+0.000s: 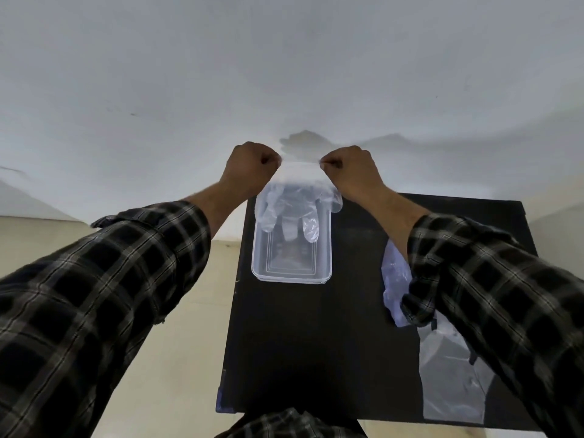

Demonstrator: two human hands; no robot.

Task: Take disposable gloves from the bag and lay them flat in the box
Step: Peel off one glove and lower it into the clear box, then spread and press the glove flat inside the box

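Observation:
A clear disposable glove (297, 203) hangs fingers-down between my two hands, stretched at its cuff. My left hand (252, 162) pinches the cuff's left corner and my right hand (347, 164) pinches the right corner. The glove's fingers dangle over the far end of a clear rectangular plastic box (262, 270), which stands on a black table (300, 343). A crumpled plastic bag (448, 368) with more gloves lies on the table at the right, partly hidden under my right sleeve.
The black table is small, and its left edge runs just beside the box. Beige floor lies to the left. A white wall rises behind the table.

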